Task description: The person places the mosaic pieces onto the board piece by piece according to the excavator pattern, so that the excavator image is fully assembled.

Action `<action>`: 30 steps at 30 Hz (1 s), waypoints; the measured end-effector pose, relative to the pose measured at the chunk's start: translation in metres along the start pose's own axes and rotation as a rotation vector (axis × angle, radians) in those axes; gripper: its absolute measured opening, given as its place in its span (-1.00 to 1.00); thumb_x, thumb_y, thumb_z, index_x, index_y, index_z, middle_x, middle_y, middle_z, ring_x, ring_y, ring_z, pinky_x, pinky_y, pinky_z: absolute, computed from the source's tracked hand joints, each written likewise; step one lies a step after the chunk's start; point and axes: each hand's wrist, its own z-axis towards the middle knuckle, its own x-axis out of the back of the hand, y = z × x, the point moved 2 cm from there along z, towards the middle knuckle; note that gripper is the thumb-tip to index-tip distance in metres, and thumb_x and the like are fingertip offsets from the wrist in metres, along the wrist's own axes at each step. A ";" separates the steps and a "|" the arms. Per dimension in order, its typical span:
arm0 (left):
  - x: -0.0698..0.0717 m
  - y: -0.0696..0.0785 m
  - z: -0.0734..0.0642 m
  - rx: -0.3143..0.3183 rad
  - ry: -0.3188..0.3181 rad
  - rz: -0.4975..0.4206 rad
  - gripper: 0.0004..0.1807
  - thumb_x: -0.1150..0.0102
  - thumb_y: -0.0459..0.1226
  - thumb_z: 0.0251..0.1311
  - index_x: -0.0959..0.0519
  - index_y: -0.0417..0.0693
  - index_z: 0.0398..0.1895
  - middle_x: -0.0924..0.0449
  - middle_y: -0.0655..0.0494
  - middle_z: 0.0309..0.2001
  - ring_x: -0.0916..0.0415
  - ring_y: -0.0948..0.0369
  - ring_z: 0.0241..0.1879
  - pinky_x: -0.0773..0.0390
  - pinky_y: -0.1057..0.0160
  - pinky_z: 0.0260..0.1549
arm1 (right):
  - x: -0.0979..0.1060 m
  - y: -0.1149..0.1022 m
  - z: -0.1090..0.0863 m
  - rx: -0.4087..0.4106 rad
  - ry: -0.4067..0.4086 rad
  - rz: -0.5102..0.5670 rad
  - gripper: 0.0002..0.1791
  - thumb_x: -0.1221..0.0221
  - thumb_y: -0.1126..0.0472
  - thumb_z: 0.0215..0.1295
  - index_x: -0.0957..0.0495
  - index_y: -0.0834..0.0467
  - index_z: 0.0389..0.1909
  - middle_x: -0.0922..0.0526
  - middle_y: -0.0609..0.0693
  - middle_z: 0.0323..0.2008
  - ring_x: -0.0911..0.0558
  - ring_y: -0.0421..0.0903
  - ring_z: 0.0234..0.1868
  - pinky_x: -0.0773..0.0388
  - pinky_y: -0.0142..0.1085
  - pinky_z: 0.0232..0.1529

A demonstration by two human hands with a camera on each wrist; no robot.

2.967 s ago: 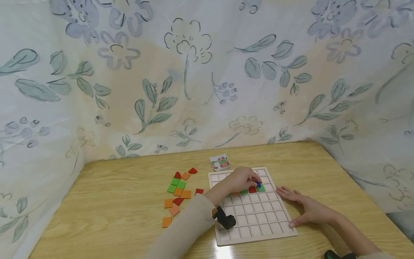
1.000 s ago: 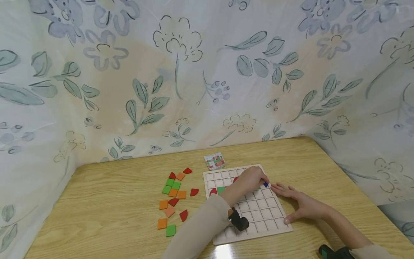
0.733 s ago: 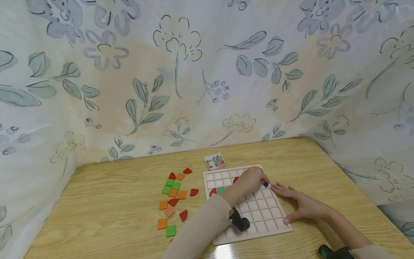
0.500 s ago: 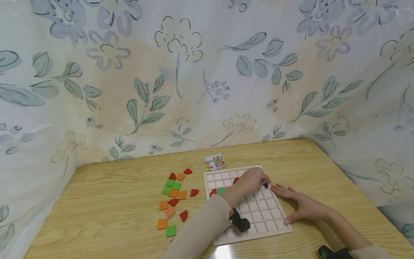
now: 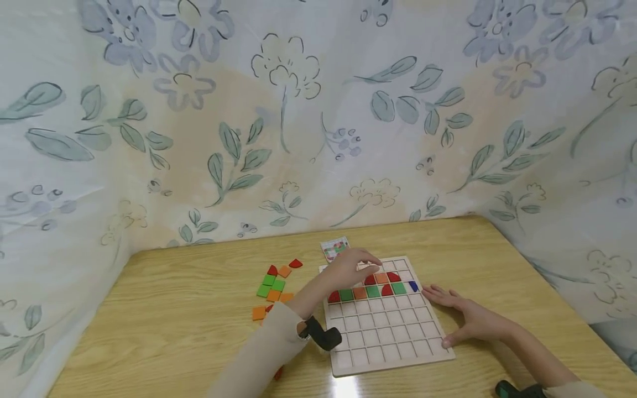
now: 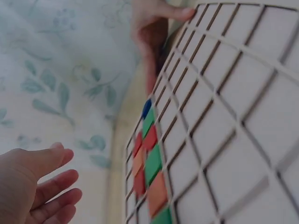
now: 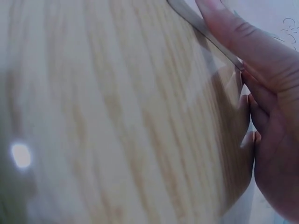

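My left hand (image 5: 350, 268) hovers over the back left part of the gridded white board (image 5: 388, 354), its fingers loosely bent. In the left wrist view no tile shows between those fingers. A small blue tile (image 5: 413, 286) lies at the right end of a row holding green, orange and red tiles, beside a green tile (image 5: 399, 288). Behind that row are an orange square (image 5: 381, 278) and a red quarter-circle tile (image 5: 393, 277). On the table at the board's right side rests my right hand (image 5: 473, 320), fingers extended and thumb touching the board's edge.
Loose green tiles (image 5: 269, 280), orange tiles (image 5: 259, 313) and red quarter-circles (image 5: 296, 263) lie on the wooden table (image 5: 164, 309) left of the board, partly hidden by my left sleeve. A small pattern card (image 5: 334, 246) sits behind the board. Floral cloth (image 5: 318, 138) hangs behind.
My left hand has let go of the blue tile at the row's right end and moved left over the board, uncovering the tile rows. The right hand has stayed at the board's edge.
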 end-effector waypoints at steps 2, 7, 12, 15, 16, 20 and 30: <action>0.015 -0.009 -0.014 -0.001 0.015 -0.010 -0.69 0.01 -0.14 0.32 -0.58 -0.04 0.00 -0.58 0.11 -0.02 -0.48 0.19 0.01 -0.46 0.23 -0.02 | -0.001 0.000 -0.001 0.001 0.000 0.000 0.00 -0.39 0.05 -0.10 -0.12 0.20 0.37 -0.05 0.18 0.40 0.15 -0.64 0.30 0.38 -0.78 0.12; 0.055 -0.031 -0.051 0.065 0.067 0.014 -0.67 -0.05 -0.14 0.27 -0.55 -0.02 0.05 -0.56 0.05 0.02 -0.47 0.08 0.00 -0.47 0.09 -0.04 | -0.002 0.002 -0.001 -0.015 0.017 -0.011 0.01 -0.40 0.03 -0.12 -0.13 0.19 0.37 -0.05 0.26 0.38 0.15 -0.64 0.30 0.38 -0.78 0.13; 0.091 -0.051 -0.089 0.124 0.146 0.046 -0.67 -0.11 -0.16 0.24 -0.56 -0.06 0.03 -0.55 0.02 0.02 -0.46 0.01 0.00 -0.45 0.00 -0.03 | -0.003 0.005 -0.001 -0.050 0.021 -0.007 0.03 -0.41 0.02 -0.14 -0.13 0.16 0.37 -0.02 0.37 0.35 0.17 -0.67 0.29 0.38 -0.79 0.12; 0.107 -0.063 -0.111 0.162 0.195 0.069 -0.66 -0.15 -0.19 0.20 -0.56 -0.07 0.03 -0.55 0.01 0.03 -0.47 0.00 0.00 -0.47 0.02 -0.06 | -0.004 0.005 0.000 -0.049 0.018 -0.004 0.02 -0.40 0.03 -0.13 -0.12 0.17 0.38 0.00 0.39 0.35 0.18 -0.67 0.29 0.39 -0.79 0.12; 0.112 -0.066 -0.117 0.176 0.211 0.072 -0.66 -0.17 -0.20 0.19 -0.57 -0.06 0.02 -0.56 0.02 0.03 -0.47 0.01 -0.01 -0.47 0.03 -0.07 | -0.003 0.005 0.001 -0.050 0.019 -0.004 0.02 -0.40 0.03 -0.13 -0.12 0.17 0.37 0.00 0.39 0.35 0.17 -0.67 0.29 0.39 -0.79 0.11; 0.124 -0.076 -0.134 0.195 0.251 0.060 -0.65 -0.19 -0.23 0.16 -0.56 -0.09 0.03 -0.56 -0.01 0.01 -0.49 -0.01 -0.04 -0.47 0.02 -0.10 | -0.003 0.004 0.002 -0.070 0.020 0.001 0.02 -0.41 0.03 -0.14 -0.13 0.15 0.37 0.01 0.40 0.35 0.17 -0.70 0.27 0.39 -0.80 0.10; 0.118 -0.096 -0.158 0.283 0.195 0.049 -0.68 -0.15 -0.39 0.12 -0.58 -0.12 -0.01 -0.57 -0.04 -0.04 -0.51 0.00 -0.12 -0.50 0.04 -0.15 | -0.004 0.001 0.003 -0.068 0.011 0.021 0.02 -0.40 0.07 -0.12 -0.11 0.17 0.38 0.01 0.40 0.35 0.17 -0.70 0.27 0.38 -0.80 0.10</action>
